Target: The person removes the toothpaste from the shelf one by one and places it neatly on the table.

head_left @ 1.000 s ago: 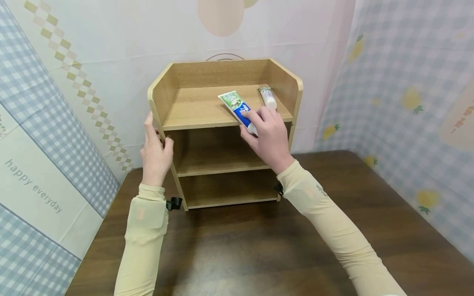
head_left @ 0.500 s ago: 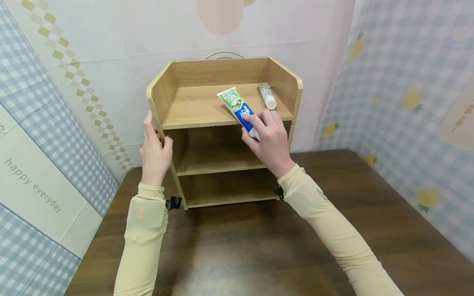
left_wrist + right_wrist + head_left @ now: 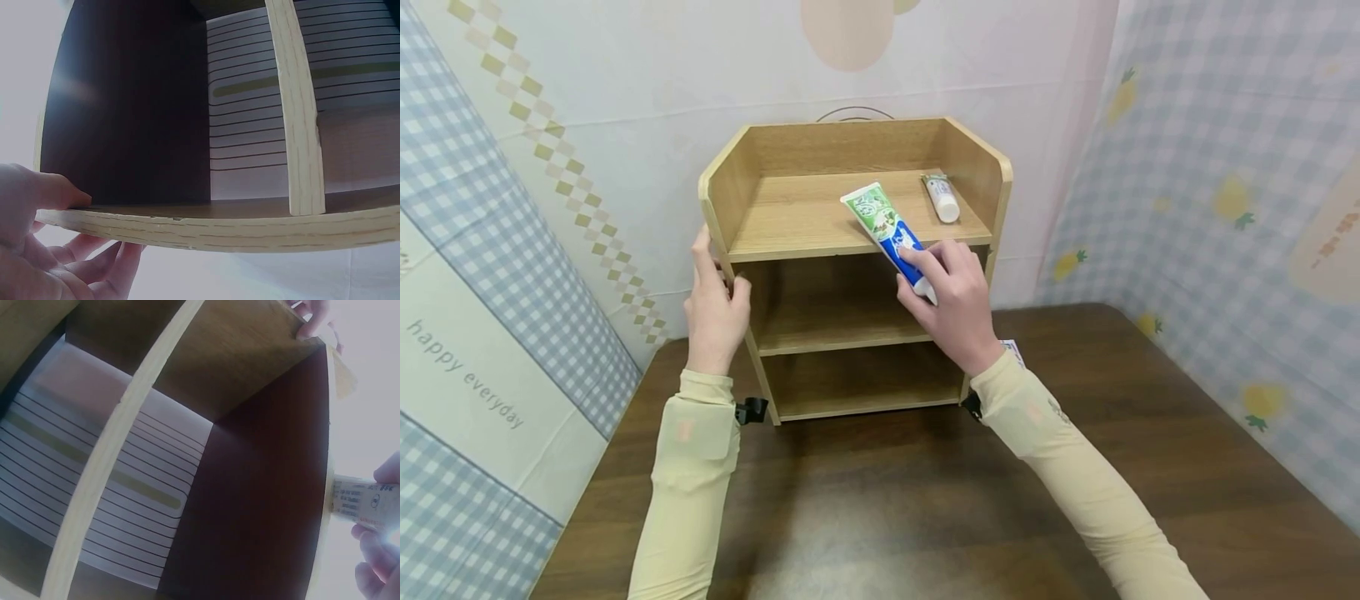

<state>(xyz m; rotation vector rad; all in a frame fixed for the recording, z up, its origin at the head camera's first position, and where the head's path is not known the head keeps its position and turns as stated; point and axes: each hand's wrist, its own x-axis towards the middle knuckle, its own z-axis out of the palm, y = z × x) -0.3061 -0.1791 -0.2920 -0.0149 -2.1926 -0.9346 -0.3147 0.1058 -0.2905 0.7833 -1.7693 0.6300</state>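
My left hand [image 3: 717, 317] grips the left side panel of a small wooden shelf [image 3: 797, 218]. In the left wrist view the thumb [image 3: 59, 192] lies on the inner face of the panel and the fingers are outside it. Above the front edge of the top board, my right hand [image 3: 957, 304] pinches a green and blue toothpaste tube [image 3: 887, 232] near its white cap, the flat end pointing up and left. The back of this tube [image 3: 359, 501] shows at the shelf's edge in the right wrist view. A smaller white tube [image 3: 942, 198] lies on the top board at the right.
The shelf has raised sides and a back rim [image 3: 850, 146] around its top, with two lower compartments [image 3: 850, 304]. It stands on a dark wooden table [image 3: 880, 500]. Patterned cloth hangs behind and at both sides. A whitish printed item [image 3: 1013, 352] peeks out behind the right wrist.
My right hand has drawn the toothpaste tube slightly toward me and to the right. More of the whitish item behind the right wrist shows. The left hand keeps its grip.
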